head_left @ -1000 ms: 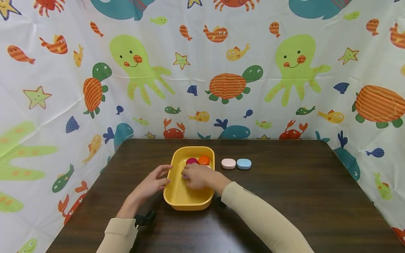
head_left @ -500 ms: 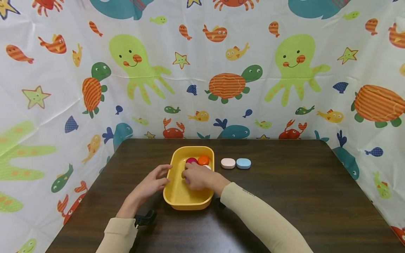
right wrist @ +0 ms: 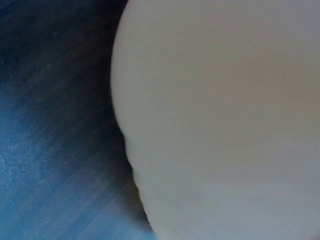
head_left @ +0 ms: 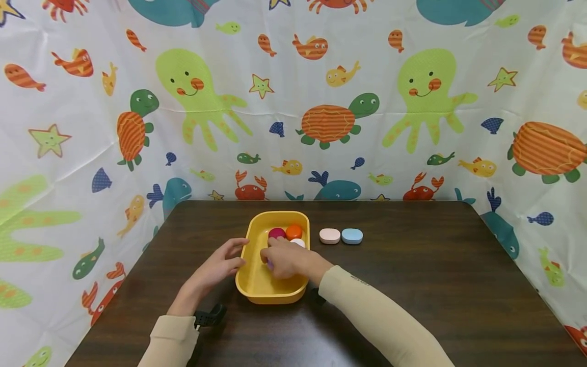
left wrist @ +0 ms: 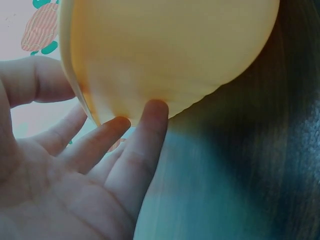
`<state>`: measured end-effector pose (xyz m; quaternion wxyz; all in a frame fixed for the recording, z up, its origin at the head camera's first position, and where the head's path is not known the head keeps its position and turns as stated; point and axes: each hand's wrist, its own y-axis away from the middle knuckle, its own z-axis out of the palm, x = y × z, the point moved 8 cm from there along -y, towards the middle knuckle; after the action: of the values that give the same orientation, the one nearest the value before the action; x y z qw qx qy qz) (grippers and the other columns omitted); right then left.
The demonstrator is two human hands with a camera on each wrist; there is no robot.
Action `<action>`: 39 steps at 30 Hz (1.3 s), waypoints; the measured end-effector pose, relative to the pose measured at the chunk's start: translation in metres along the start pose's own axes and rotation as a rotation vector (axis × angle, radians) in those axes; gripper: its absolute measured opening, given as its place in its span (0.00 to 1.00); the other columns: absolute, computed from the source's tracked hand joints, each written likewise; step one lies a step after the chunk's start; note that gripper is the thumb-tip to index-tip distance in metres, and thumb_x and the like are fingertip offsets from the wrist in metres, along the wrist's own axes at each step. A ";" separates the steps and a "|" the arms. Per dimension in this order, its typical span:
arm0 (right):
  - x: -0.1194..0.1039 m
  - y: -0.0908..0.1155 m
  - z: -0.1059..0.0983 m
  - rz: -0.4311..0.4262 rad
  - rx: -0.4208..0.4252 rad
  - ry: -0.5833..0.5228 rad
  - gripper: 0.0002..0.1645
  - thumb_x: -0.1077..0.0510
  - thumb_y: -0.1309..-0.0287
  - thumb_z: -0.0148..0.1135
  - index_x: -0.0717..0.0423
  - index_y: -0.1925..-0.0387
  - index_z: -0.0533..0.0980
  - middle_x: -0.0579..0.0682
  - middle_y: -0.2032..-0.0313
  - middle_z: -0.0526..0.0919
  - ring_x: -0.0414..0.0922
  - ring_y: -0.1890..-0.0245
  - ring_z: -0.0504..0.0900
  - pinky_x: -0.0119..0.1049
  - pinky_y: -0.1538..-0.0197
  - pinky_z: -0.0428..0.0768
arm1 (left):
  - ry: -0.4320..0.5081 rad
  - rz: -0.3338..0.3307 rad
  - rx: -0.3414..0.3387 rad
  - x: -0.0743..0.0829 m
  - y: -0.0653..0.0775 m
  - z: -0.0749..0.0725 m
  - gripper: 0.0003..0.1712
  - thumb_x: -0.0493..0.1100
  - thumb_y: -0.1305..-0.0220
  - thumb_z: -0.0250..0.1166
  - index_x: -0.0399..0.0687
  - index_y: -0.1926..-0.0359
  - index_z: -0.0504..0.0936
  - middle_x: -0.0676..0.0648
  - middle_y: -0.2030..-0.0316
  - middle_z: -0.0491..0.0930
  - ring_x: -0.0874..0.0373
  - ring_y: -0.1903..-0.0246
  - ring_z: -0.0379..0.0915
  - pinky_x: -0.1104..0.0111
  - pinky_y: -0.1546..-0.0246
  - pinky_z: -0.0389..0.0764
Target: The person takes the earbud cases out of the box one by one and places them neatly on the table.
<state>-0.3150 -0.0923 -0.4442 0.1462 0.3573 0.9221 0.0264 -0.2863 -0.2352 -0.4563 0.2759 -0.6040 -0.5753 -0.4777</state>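
Note:
A yellow plastic tub [head_left: 257, 285] stands on the table with my right hand [head_left: 286, 259] inside it. The fingers of that hand pinch a small purple piece [head_left: 270, 265], mostly hidden beneath them. Beyond the hand lie a round maroon piece [head_left: 276, 233], an orange one [head_left: 294, 232] and a white one [head_left: 299, 242], partly covered. My left hand [head_left: 222, 262] holds the tub's left side. In the left wrist view, one digit reaches past the rim and other fingertips [left wrist: 155, 107] press the outer wall. The right wrist view shows the tub's pale outer wall, without the hand.
Right of the tub, a pink oval block [head_left: 329, 236] and a blue oval block [head_left: 352, 236] sit side by side. The dark wooden table [head_left: 412, 265] reaches back to a white curtain [head_left: 284, 76] printed with sea animals.
My right hand has shifted slightly toward the near end of the tub, uncovering more of the white piece and some purple. The left hand stays at the tub's side.

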 end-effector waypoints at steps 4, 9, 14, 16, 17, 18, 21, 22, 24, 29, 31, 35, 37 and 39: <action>-0.003 0.003 -0.006 -0.010 0.023 -0.007 0.20 0.51 0.44 0.72 0.42 0.50 0.80 0.44 0.58 0.70 0.41 0.56 0.69 0.31 0.54 0.78 | -0.011 0.011 -0.001 0.002 0.001 0.000 0.36 0.42 0.30 0.61 0.48 0.25 0.59 0.37 0.23 0.55 0.36 0.28 0.59 0.46 0.35 0.71; -0.004 0.005 -0.013 -0.015 0.064 0.010 0.22 0.49 0.46 0.73 0.42 0.49 0.79 0.43 0.57 0.69 0.41 0.55 0.68 0.32 0.51 0.76 | 0.003 0.025 -0.008 0.005 0.001 0.001 0.36 0.41 0.30 0.60 0.46 0.25 0.59 0.36 0.23 0.55 0.35 0.28 0.58 0.45 0.35 0.71; -0.004 0.009 -0.021 -0.013 0.096 0.007 0.23 0.48 0.46 0.73 0.41 0.48 0.79 0.44 0.55 0.70 0.41 0.53 0.68 0.33 0.47 0.76 | 0.020 0.033 -0.016 0.008 0.000 0.000 0.35 0.40 0.30 0.58 0.44 0.25 0.58 0.34 0.23 0.54 0.34 0.29 0.59 0.44 0.35 0.70; -0.005 0.011 -0.024 -0.020 0.106 0.015 0.23 0.48 0.46 0.73 0.42 0.48 0.79 0.44 0.54 0.70 0.42 0.52 0.68 0.33 0.47 0.76 | 0.016 0.032 -0.016 0.008 0.000 0.000 0.35 0.40 0.30 0.59 0.44 0.25 0.58 0.34 0.23 0.54 0.34 0.29 0.59 0.44 0.35 0.70; -0.005 0.012 -0.025 -0.024 0.110 0.019 0.23 0.48 0.46 0.72 0.42 0.48 0.79 0.44 0.54 0.70 0.42 0.52 0.68 0.33 0.47 0.76 | 0.013 0.030 -0.015 0.008 0.000 0.000 0.35 0.40 0.30 0.59 0.45 0.25 0.58 0.35 0.23 0.54 0.34 0.29 0.59 0.45 0.35 0.70; -0.005 0.014 -0.027 -0.029 0.116 0.023 0.22 0.48 0.45 0.72 0.43 0.48 0.79 0.45 0.54 0.70 0.42 0.52 0.68 0.32 0.47 0.76 | 0.011 0.028 -0.014 0.008 0.000 0.000 0.35 0.40 0.30 0.59 0.45 0.25 0.58 0.35 0.23 0.54 0.35 0.29 0.59 0.45 0.35 0.70; -0.007 0.018 -0.032 -0.046 0.133 0.035 0.22 0.49 0.45 0.71 0.45 0.47 0.79 0.46 0.53 0.71 0.43 0.52 0.68 0.32 0.48 0.76 | 0.006 0.023 -0.009 0.009 0.001 -0.001 0.36 0.41 0.30 0.59 0.45 0.25 0.58 0.35 0.23 0.54 0.35 0.29 0.59 0.45 0.35 0.71; -0.007 0.019 -0.034 -0.047 0.141 0.038 0.22 0.49 0.44 0.71 0.46 0.47 0.79 0.46 0.52 0.71 0.43 0.52 0.68 0.32 0.49 0.75 | 0.006 0.023 -0.010 0.009 0.001 0.000 0.36 0.41 0.30 0.59 0.45 0.25 0.58 0.35 0.23 0.54 0.35 0.29 0.59 0.45 0.35 0.71; -0.007 0.023 -0.036 -0.049 0.155 0.041 0.22 0.50 0.44 0.70 0.47 0.48 0.79 0.46 0.52 0.71 0.44 0.52 0.68 0.32 0.49 0.75 | 0.009 0.023 -0.012 0.009 0.001 0.000 0.36 0.40 0.30 0.59 0.45 0.25 0.58 0.35 0.23 0.54 0.35 0.28 0.59 0.44 0.35 0.71; -0.004 0.032 -0.042 -0.029 0.177 0.022 0.22 0.51 0.46 0.70 0.47 0.49 0.79 0.46 0.52 0.72 0.44 0.51 0.69 0.32 0.49 0.75 | 0.017 0.018 -0.018 0.007 0.001 0.001 0.36 0.41 0.30 0.59 0.44 0.25 0.58 0.34 0.23 0.54 0.35 0.28 0.58 0.43 0.35 0.70; -0.003 0.036 -0.044 -0.015 0.180 0.010 0.23 0.50 0.47 0.71 0.47 0.49 0.79 0.46 0.52 0.72 0.44 0.51 0.69 0.32 0.49 0.76 | 0.014 0.013 -0.015 0.007 0.001 0.001 0.36 0.41 0.30 0.60 0.45 0.25 0.58 0.35 0.23 0.53 0.35 0.28 0.58 0.44 0.34 0.70; 0.001 0.041 -0.048 0.001 0.194 0.011 0.24 0.50 0.48 0.71 0.47 0.48 0.79 0.46 0.52 0.73 0.44 0.51 0.69 0.33 0.49 0.77 | 0.003 0.011 -0.004 0.006 0.002 0.001 0.37 0.42 0.30 0.60 0.46 0.25 0.58 0.36 0.23 0.54 0.35 0.28 0.58 0.45 0.35 0.70; 0.002 0.045 -0.050 0.004 0.202 0.021 0.24 0.51 0.48 0.71 0.47 0.47 0.79 0.46 0.52 0.73 0.44 0.51 0.69 0.33 0.49 0.77 | 0.003 0.015 -0.004 0.006 0.002 0.001 0.36 0.41 0.30 0.60 0.45 0.25 0.59 0.36 0.23 0.54 0.35 0.28 0.58 0.45 0.35 0.71; 0.004 0.048 -0.052 0.010 0.207 0.030 0.24 0.51 0.48 0.71 0.47 0.48 0.80 0.46 0.53 0.73 0.45 0.51 0.69 0.33 0.50 0.77 | 0.008 0.021 -0.006 0.007 0.001 0.001 0.35 0.40 0.30 0.59 0.44 0.25 0.59 0.35 0.23 0.55 0.35 0.29 0.59 0.45 0.35 0.71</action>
<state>-0.3012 -0.0508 -0.3885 0.0946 0.3747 0.9201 -0.0630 -0.2861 -0.2312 -0.4505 0.2812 -0.6091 -0.5663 -0.4788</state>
